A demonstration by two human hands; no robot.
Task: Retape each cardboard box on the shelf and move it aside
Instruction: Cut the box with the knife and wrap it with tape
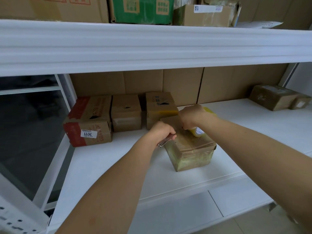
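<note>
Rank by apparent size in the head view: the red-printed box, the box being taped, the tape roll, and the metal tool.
1. red-printed box
2. box being taped; nearer the camera, so this order is unsure
3. tape roll, partly hidden by the right hand
4. metal tool, mostly inside the left hand

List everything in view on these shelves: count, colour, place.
Box being taped: 1, brown with yellowish tape, front centre of middle shelf.
Tape roll: 1, yellow, on that box, under the right hand.
Metal tool: 1, silver, in the left hand; kind unclear.
Boxes at left: 3, brown, one with red print and a 3011 label, in a row at the back.
Boxes at right: 2, brown, far right.
Upper shelf boxes: several, brown and one green.
Left hand: grips the tool.
Right hand: grips the tape roll.
</note>
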